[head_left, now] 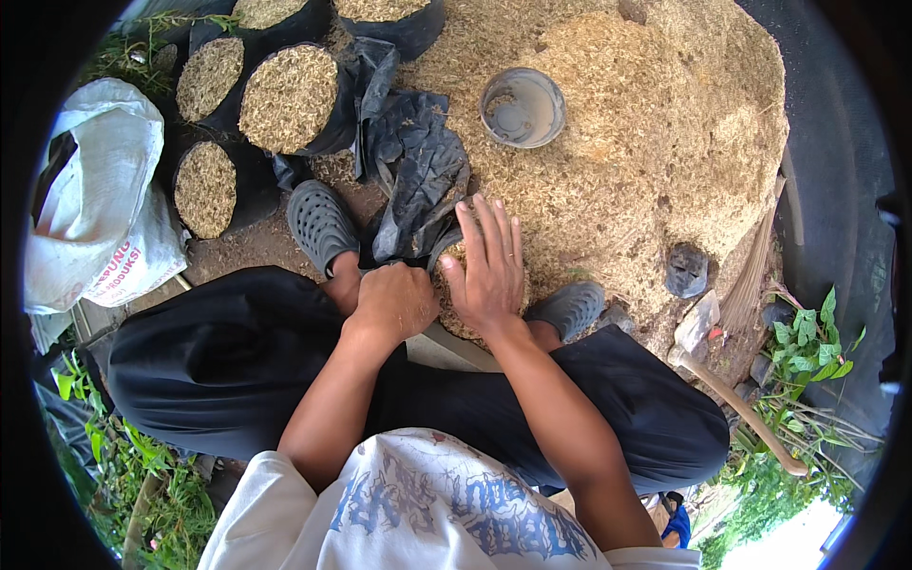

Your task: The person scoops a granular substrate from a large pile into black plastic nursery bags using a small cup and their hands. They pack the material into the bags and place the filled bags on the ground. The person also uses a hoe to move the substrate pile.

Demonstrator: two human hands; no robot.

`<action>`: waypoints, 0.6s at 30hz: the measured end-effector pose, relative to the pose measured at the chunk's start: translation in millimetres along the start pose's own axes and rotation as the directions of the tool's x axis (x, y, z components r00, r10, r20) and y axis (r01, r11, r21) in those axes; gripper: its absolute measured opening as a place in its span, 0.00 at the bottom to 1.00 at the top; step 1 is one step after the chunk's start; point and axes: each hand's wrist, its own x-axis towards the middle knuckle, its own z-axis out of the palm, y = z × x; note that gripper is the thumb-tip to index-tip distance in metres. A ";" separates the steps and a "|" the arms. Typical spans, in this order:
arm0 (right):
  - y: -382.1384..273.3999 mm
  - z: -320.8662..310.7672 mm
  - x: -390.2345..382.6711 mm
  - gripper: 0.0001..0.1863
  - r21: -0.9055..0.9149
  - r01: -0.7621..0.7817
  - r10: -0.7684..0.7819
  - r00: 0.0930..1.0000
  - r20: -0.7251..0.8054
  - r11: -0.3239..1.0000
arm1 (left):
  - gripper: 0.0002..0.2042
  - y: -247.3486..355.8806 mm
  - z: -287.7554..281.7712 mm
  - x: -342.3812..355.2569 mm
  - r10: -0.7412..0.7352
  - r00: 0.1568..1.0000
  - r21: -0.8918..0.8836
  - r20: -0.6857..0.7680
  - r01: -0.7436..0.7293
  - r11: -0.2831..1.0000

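Note:
My left hand (394,300) is closed in a fist between my knees, gripping the near edge of a crumpled black plastic bag (418,161). The bag stretches away from the fist toward the filled bags and looks limp; its inside is hidden. Just to the right, my right hand (490,268) is open, palm down with fingers stretched forward. It holds nothing and hovers at the near edge of a wide heap of pale husks (617,161). Some light bits cling to the back of my left hand.
Black bags packed with husks (289,99) stand at the far left, beside a white woven sack (104,199). A grey bowl (522,107) rests on the heap. At right lie a small dark plastic cup (686,270), a wooden-handled tool (746,414) and plants (815,342). Grey clogs (323,224) cover my feet.

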 end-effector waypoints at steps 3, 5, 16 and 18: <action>0.2 -17.2 -4.2 0.34 0.148 0.008 0.005 0.996 -0.086 0.989 | 0.20 3.3 13.9 -18.9 -0.071 0.997 -0.055 0.009 0.072 0.996; 3.3 -28.6 -10.5 0.34 0.110 -0.009 0.019 0.996 -0.093 0.994 | 0.22 8.0 26.1 -31.2 -0.095 0.991 -0.082 0.093 0.103 0.991; -12.7 22.2 -41.9 0.38 -0.237 0.020 -0.019 1.000 0.007 0.971 | 0.21 15.7 38.8 -29.1 -0.067 0.988 -0.172 0.142 0.091 0.981; -7.9 26.0 -43.2 0.38 -0.269 0.039 -0.037 0.999 0.013 0.962 | 0.21 10.5 43.8 -27.1 0.003 0.989 -0.183 0.146 0.024 0.983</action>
